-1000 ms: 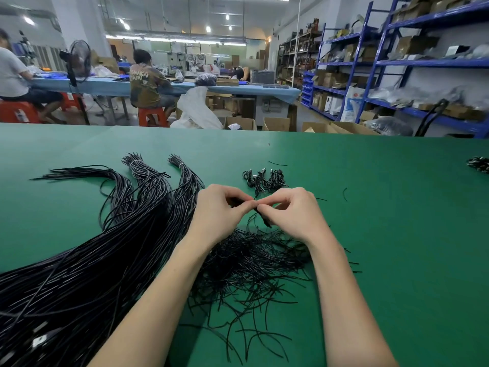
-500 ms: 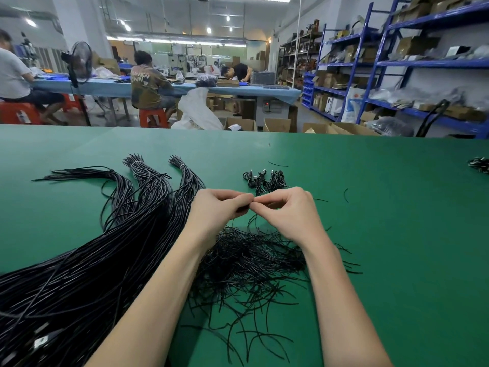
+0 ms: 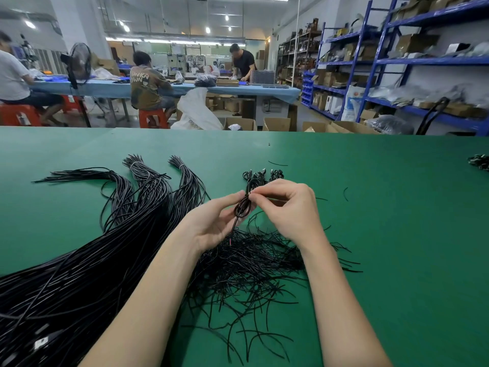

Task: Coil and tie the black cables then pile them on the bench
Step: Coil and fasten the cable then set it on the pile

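My left hand (image 3: 211, 223) holds a small coiled black cable (image 3: 243, 207) upright above the green bench (image 3: 383, 234), palm turned towards me. My right hand (image 3: 289, 207) pinches the top of that coil with thumb and forefinger. A loose end with a reddish tip hangs down from the coil. Under both wrists lies a heap of short black tie wires (image 3: 248, 263). A big bundle of long black cables (image 3: 87, 260) fans out on the left. Just beyond my fingers sits a small pile of coiled cables (image 3: 260, 176).
Another dark cable clump (image 3: 480, 162) lies at the bench's far right edge. Stray wire bits (image 3: 345, 194) dot the green surface. Beyond the bench are cardboard boxes (image 3: 280, 124), blue shelving (image 3: 397, 75) and people at a long blue table (image 3: 185, 87).
Both hands rose slightly and the left palm turned up. The coil, earlier hidden between pinched fingers, now shows in the left hand. A person at the far table stood up.
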Demonstrator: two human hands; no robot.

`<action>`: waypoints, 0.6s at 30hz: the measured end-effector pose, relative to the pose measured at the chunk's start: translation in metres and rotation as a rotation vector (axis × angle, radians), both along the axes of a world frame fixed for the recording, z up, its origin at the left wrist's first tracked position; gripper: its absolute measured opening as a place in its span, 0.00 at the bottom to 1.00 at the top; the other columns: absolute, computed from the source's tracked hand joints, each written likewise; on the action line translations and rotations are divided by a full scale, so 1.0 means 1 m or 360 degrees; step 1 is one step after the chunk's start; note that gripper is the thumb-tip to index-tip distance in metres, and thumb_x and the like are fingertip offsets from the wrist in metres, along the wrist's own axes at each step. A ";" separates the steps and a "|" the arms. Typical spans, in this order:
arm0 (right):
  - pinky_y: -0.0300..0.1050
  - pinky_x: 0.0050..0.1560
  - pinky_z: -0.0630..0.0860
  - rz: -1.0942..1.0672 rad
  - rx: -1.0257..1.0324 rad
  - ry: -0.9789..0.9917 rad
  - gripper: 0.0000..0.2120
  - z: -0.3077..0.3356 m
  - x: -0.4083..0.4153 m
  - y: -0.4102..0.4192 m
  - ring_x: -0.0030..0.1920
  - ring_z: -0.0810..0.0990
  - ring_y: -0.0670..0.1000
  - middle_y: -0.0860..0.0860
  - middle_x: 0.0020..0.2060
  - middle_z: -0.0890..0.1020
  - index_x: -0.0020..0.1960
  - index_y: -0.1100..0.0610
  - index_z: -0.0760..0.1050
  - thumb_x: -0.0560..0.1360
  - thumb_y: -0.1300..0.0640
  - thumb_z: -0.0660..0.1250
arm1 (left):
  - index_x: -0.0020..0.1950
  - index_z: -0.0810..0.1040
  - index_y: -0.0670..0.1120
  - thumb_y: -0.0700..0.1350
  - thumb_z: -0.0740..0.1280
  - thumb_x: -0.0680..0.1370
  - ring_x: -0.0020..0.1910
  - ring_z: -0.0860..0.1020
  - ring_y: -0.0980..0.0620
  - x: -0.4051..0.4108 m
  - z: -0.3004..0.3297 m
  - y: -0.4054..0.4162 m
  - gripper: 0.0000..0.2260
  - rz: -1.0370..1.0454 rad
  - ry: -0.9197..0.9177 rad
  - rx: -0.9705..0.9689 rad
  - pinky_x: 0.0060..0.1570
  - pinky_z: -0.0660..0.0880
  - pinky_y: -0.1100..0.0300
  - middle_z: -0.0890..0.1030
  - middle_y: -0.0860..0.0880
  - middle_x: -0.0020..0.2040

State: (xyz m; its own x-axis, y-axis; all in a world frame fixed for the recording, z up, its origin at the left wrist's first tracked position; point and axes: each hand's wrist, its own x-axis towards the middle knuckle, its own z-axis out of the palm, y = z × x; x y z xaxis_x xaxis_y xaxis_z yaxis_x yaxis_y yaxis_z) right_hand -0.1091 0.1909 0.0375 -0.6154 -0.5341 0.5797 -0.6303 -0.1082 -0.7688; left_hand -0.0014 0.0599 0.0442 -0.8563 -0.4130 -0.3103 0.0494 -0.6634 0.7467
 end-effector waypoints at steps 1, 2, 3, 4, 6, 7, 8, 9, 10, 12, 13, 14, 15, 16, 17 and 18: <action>0.31 0.42 0.77 0.0027 -0.0017 -0.0027 0.04 0.000 0.000 0.001 0.39 0.85 0.41 0.45 0.38 0.87 0.43 0.55 0.88 0.71 0.64 0.79 | 0.52 0.82 0.36 0.38 0.76 0.68 0.40 0.84 0.48 0.002 0.000 0.000 0.14 -0.0075 -0.0019 0.0028 0.41 0.84 0.59 0.84 0.39 0.44; 0.31 0.42 0.77 0.0048 -0.0026 -0.0051 0.04 0.000 0.000 0.002 0.39 0.85 0.42 0.46 0.38 0.87 0.42 0.56 0.88 0.71 0.64 0.79 | 0.50 0.82 0.37 0.39 0.77 0.67 0.39 0.82 0.48 0.003 -0.001 0.000 0.14 -0.0140 -0.0039 0.0020 0.38 0.84 0.58 0.84 0.41 0.43; 0.32 0.42 0.77 0.0068 -0.0028 -0.0073 0.04 0.001 -0.001 0.002 0.39 0.85 0.42 0.47 0.39 0.87 0.42 0.56 0.88 0.71 0.64 0.79 | 0.48 0.83 0.39 0.41 0.78 0.66 0.38 0.81 0.49 0.004 -0.002 0.000 0.13 -0.0196 -0.0055 -0.0004 0.34 0.82 0.58 0.83 0.43 0.41; 0.33 0.42 0.78 0.0090 -0.0030 -0.0093 0.04 0.002 -0.002 0.003 0.40 0.84 0.43 0.47 0.39 0.86 0.42 0.56 0.88 0.71 0.64 0.79 | 0.47 0.83 0.40 0.42 0.78 0.65 0.37 0.79 0.50 0.005 -0.003 0.000 0.13 -0.0247 -0.0061 -0.0025 0.31 0.80 0.58 0.82 0.44 0.41; 0.35 0.43 0.78 0.0133 -0.0047 -0.0125 0.05 0.003 -0.003 0.005 0.40 0.84 0.44 0.47 0.38 0.86 0.42 0.55 0.88 0.71 0.64 0.79 | 0.44 0.84 0.42 0.44 0.78 0.66 0.35 0.77 0.51 0.005 -0.005 0.000 0.11 -0.0360 -0.0042 -0.0010 0.30 0.77 0.59 0.81 0.47 0.40; 0.36 0.43 0.78 0.0153 -0.0054 -0.0137 0.05 0.004 -0.004 0.006 0.40 0.84 0.44 0.47 0.38 0.86 0.42 0.55 0.88 0.71 0.64 0.79 | 0.43 0.85 0.43 0.44 0.77 0.67 0.35 0.77 0.52 0.005 -0.006 0.000 0.08 -0.0409 -0.0018 0.0019 0.31 0.77 0.60 0.80 0.47 0.40; 0.37 0.44 0.77 0.0170 -0.0054 -0.0140 0.05 0.005 -0.004 0.006 0.40 0.84 0.44 0.47 0.38 0.86 0.42 0.55 0.87 0.71 0.64 0.79 | 0.43 0.85 0.42 0.44 0.76 0.68 0.35 0.76 0.53 0.005 -0.007 0.000 0.07 -0.0444 0.0008 0.0053 0.32 0.75 0.62 0.80 0.47 0.41; 0.37 0.46 0.77 0.0181 -0.0046 -0.0136 0.05 0.005 -0.005 0.007 0.40 0.84 0.44 0.47 0.38 0.86 0.42 0.55 0.87 0.71 0.64 0.79 | 0.43 0.86 0.42 0.44 0.75 0.69 0.35 0.75 0.54 0.005 -0.008 0.000 0.07 -0.0467 0.0029 0.0090 0.34 0.74 0.64 0.80 0.47 0.41; 0.37 0.47 0.76 0.0191 -0.0037 -0.0132 0.05 0.005 -0.005 0.008 0.41 0.84 0.44 0.47 0.38 0.86 0.41 0.55 0.87 0.71 0.64 0.79 | 0.44 0.85 0.41 0.43 0.75 0.70 0.36 0.74 0.56 0.005 -0.008 0.000 0.07 -0.0479 0.0045 0.0128 0.35 0.72 0.66 0.80 0.47 0.41; 0.36 0.47 0.75 0.0217 -0.0034 -0.0146 0.06 0.006 -0.006 0.008 0.41 0.83 0.44 0.46 0.38 0.86 0.41 0.54 0.87 0.71 0.63 0.79 | 0.50 0.82 0.40 0.41 0.75 0.71 0.36 0.73 0.57 0.004 -0.009 -0.001 0.10 -0.0489 0.0087 0.0202 0.36 0.70 0.67 0.80 0.47 0.42; 0.35 0.47 0.74 0.0231 -0.0033 -0.0149 0.06 0.006 -0.007 0.008 0.40 0.83 0.43 0.45 0.37 0.86 0.41 0.53 0.87 0.71 0.63 0.79 | 0.53 0.80 0.40 0.40 0.77 0.71 0.36 0.72 0.57 0.005 -0.009 -0.002 0.14 -0.0499 0.0127 0.0237 0.36 0.71 0.68 0.79 0.47 0.42; 0.33 0.46 0.73 0.0243 -0.0028 -0.0146 0.06 0.006 -0.007 0.007 0.39 0.82 0.41 0.45 0.37 0.86 0.41 0.53 0.87 0.71 0.63 0.79 | 0.54 0.78 0.40 0.39 0.80 0.68 0.36 0.72 0.57 0.005 -0.009 -0.002 0.18 -0.0513 0.0177 0.0269 0.35 0.72 0.67 0.79 0.47 0.42; 0.32 0.44 0.73 0.0252 -0.0017 -0.0146 0.06 0.006 -0.008 0.007 0.38 0.81 0.40 0.44 0.36 0.86 0.42 0.53 0.87 0.71 0.63 0.79 | 0.54 0.79 0.39 0.37 0.82 0.64 0.35 0.72 0.56 0.005 -0.009 -0.001 0.21 -0.0519 0.0222 0.0304 0.34 0.74 0.67 0.78 0.46 0.43; 0.30 0.43 0.72 0.0250 -0.0004 -0.0149 0.05 0.006 -0.009 0.007 0.37 0.81 0.39 0.44 0.36 0.86 0.42 0.54 0.88 0.71 0.63 0.79 | 0.53 0.79 0.37 0.36 0.83 0.62 0.35 0.73 0.55 0.005 -0.009 -0.001 0.23 -0.0497 0.0251 0.0329 0.33 0.76 0.66 0.78 0.45 0.43; 0.29 0.41 0.71 0.0231 0.0002 -0.0155 0.04 0.006 -0.009 0.006 0.35 0.80 0.38 0.45 0.36 0.86 0.42 0.54 0.88 0.71 0.62 0.80 | 0.52 0.81 0.36 0.35 0.82 0.62 0.35 0.75 0.54 0.004 -0.009 -0.001 0.21 -0.0444 0.0259 0.0317 0.33 0.78 0.65 0.79 0.44 0.43; 0.29 0.40 0.71 0.0198 0.0007 -0.0173 0.04 0.005 -0.010 0.005 0.34 0.80 0.38 0.45 0.36 0.86 0.41 0.54 0.88 0.71 0.61 0.80 | 0.51 0.82 0.35 0.35 0.81 0.64 0.35 0.77 0.54 0.003 -0.009 -0.001 0.17 -0.0368 0.0242 0.0243 0.34 0.79 0.65 0.79 0.43 0.43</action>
State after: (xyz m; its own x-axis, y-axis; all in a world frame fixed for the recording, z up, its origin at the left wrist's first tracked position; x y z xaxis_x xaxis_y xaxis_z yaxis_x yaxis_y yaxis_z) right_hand -0.1189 0.1962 0.0422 -0.6034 -0.6125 0.5106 -0.5254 -0.1763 -0.8324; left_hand 0.0019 0.0590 0.0354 -0.9634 -0.1603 -0.2148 -0.0125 -0.7738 0.6333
